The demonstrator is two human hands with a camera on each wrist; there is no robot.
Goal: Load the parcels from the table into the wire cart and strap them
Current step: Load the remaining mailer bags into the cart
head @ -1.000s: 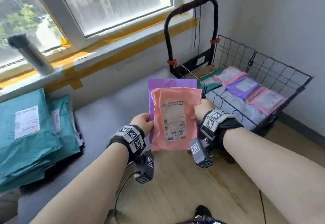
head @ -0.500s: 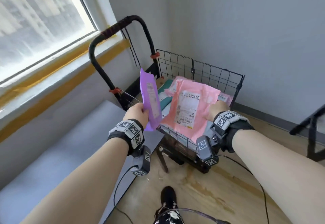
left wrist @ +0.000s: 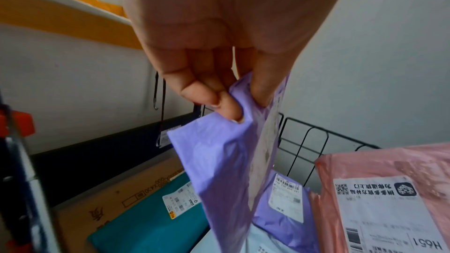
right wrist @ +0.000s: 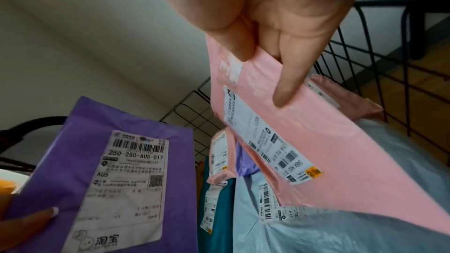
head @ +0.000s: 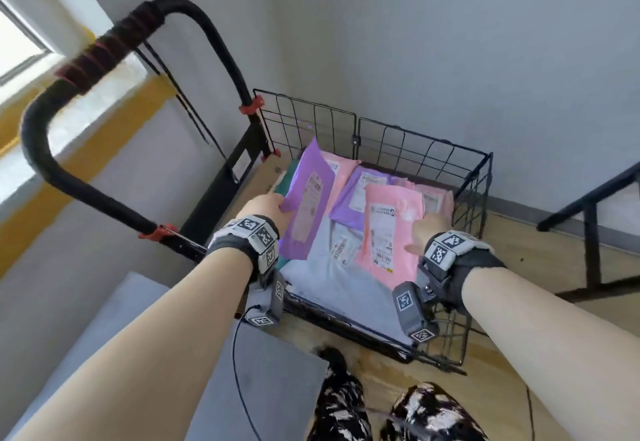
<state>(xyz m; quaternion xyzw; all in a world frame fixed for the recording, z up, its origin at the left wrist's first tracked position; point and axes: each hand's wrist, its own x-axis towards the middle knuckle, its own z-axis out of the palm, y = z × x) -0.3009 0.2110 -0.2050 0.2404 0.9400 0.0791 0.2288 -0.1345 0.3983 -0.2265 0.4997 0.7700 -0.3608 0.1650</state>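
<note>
My left hand (head: 268,205) pinches the edge of a purple parcel (head: 308,205) and holds it tilted over the left side of the black wire cart (head: 426,149); the pinch shows close up on the purple parcel (left wrist: 226,161) in the left wrist view. My right hand (head: 427,229) grips a pink parcel (head: 391,232) by its right edge over the cart's right half, thumb on top of the pink parcel (right wrist: 287,141). Under both lie a pale blue-grey parcel (head: 332,277), another purple parcel (head: 360,194), pink ones and a teal parcel (left wrist: 151,224).
The cart's black padded handle (head: 104,59) arches up at the left, with hooked cords hanging off it. A grey table corner (head: 270,381) lies below my left arm. A black metal frame (head: 592,212) stands on the wooden floor at the right. Walls close behind the cart.
I have turned from the table to the cart. The two parcels, first held together, are now apart, one in each hand, and both have come down over the parcels in the cart.
</note>
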